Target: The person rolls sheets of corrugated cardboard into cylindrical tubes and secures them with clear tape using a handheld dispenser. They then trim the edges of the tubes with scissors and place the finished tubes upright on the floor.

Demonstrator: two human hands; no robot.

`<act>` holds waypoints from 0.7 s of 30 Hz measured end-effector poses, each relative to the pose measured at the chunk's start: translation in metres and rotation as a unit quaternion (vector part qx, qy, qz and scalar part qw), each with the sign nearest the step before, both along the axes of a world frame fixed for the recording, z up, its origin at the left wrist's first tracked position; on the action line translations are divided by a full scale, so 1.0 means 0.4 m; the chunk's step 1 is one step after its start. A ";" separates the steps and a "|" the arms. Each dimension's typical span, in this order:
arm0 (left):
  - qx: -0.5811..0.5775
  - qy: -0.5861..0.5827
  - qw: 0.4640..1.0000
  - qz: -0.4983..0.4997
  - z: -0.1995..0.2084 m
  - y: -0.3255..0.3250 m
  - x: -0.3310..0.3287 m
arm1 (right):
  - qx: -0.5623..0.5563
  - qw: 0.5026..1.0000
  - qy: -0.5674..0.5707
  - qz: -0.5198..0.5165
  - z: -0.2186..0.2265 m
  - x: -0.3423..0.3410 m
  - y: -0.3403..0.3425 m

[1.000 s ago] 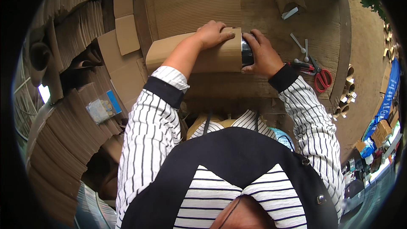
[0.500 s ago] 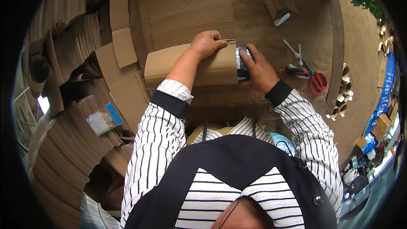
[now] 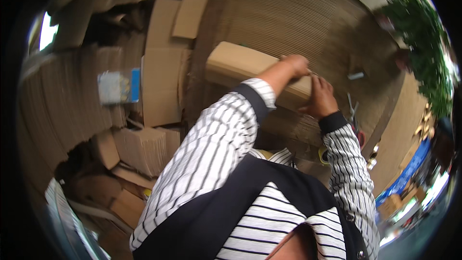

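A long, folded piece of cardboard point(image 3: 245, 60) lies across the worktable in front of me, tilted down to the right. Close to its right end, my left hand point(image 3: 294, 66) has its fingers closed on the upper edge. Just beside it, my right hand point(image 3: 322, 100) wraps round the right end, thumb toward me. The dark, shiny object seen there earlier is hidden now. Beneath and beyond lies a ribbed sheet of corrugated cardboard point(image 3: 274, 9). Motion blurs both hands somewhat.
Right of my hands are blurred white plastic scoops point(image 3: 352, 106), red-handled scissors point(image 3: 361, 138) partly behind my sleeve, and a white strip point(image 3: 356, 75). Green foliage point(image 3: 418, 43) hangs at the far right. Stacked cardboard point(image 3: 57, 101) and a blue-edged packet point(image 3: 118, 86) are on the left.
My view has turned, so the table appears shifted right and tilted. My left hand has slid along the cardboard toward its right end, and my right hand has closed over that end.
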State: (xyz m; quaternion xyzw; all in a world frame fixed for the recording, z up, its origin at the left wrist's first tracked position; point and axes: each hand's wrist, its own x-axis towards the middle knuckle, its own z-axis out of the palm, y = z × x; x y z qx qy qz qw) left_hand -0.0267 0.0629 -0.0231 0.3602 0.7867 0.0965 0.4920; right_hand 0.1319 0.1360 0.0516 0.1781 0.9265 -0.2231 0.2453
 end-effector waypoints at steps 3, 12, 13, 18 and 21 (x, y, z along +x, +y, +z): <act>0.023 -0.001 1.000 -0.006 0.024 -0.019 0.018 | 0.013 0.999 -0.031 0.009 0.006 -0.015 -0.018; 0.017 0.011 1.000 -0.023 0.073 -0.180 -0.068 | 0.073 0.995 0.040 0.045 -0.005 0.056 -0.053; 0.002 0.013 0.999 -0.042 0.066 -0.189 -0.088 | 0.077 0.995 0.034 0.043 -0.009 0.060 -0.051; -0.030 -0.004 0.991 -0.130 -0.047 -0.159 -0.127 | 0.088 0.995 0.001 0.045 -0.003 0.049 -0.050; -0.039 -0.054 0.989 -0.132 0.028 -0.227 -0.173 | 0.093 0.995 -0.006 0.033 -0.018 0.074 -0.036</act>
